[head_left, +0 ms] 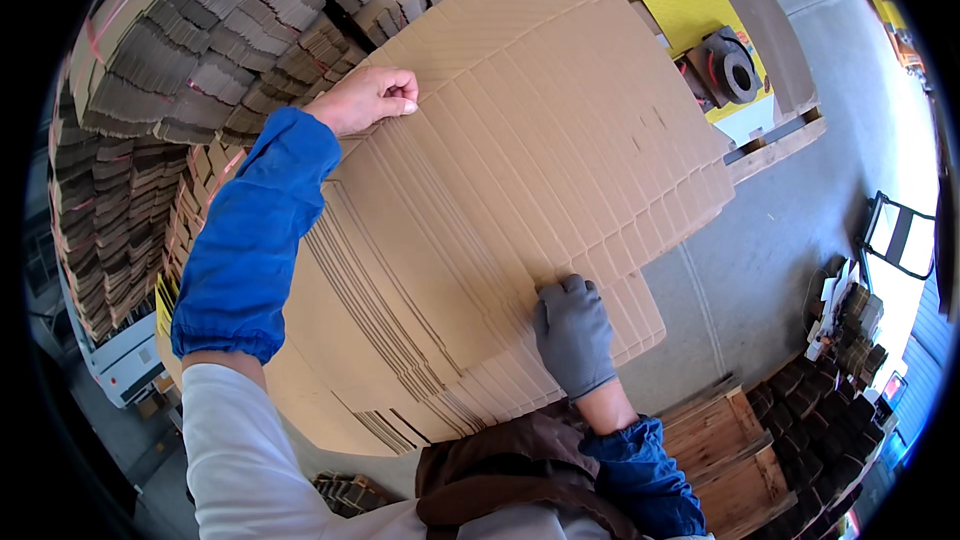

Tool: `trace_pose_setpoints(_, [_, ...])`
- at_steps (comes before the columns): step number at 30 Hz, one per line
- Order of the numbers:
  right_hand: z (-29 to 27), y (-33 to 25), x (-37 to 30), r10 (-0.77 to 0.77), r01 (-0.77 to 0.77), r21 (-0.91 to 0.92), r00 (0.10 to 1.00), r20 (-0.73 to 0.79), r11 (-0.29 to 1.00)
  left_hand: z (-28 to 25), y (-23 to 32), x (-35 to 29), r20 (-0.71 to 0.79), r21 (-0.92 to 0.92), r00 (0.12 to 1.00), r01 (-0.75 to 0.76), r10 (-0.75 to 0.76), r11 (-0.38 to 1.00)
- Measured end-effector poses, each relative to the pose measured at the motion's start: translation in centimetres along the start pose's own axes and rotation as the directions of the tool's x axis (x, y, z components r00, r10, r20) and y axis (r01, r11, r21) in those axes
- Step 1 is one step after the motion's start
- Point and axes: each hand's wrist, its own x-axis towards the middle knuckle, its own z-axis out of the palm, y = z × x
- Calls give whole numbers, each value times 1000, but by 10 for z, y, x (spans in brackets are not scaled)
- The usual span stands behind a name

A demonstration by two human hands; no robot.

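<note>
Flat brown cardboard sheets (560, 140) lie stacked before me, marked with long creases. Along their near left part, several edges (375, 310) show in stepped, parallel lines. My left hand (372, 100), bare below a blue sleeve cover, is at the far left side of the sheets. Its fingers are curled and pressed together, and whatever is between them is hidden. In a grey glove, my right hand (575, 335) is closed against the cardboard at the near right. The glove hides what its fingers grip, if anything.
Tall bundles of folded cardboard (215, 40) tied with pink straps stand close on the left. A yellow box (690, 15) with a tape roll (738, 75) is at the far right. Wooden pallets (715, 450) and dark stacks (815, 420) stand at the near right.
</note>
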Motion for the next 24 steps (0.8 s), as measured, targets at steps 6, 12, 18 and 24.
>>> trace_pose_setpoints(6, [3,-4,0,68,-68,-3,997,36,998,0,-1,-1,-14,22,1000,-3,3,1000])
trace_pose_setpoints(12, [4,-4,0,129,-130,15,988,84,991,1,2,-1,-17,10,1000,3,-3,1000])
trace_pose_setpoints(18, [6,-2,0,154,-159,70,985,74,985,-1,5,-1,8,-30,999,53,-53,998])
trace_pose_setpoints(24, [4,-2,3,174,-181,93,982,77,979,-1,4,-1,3,-34,999,33,-33,999])
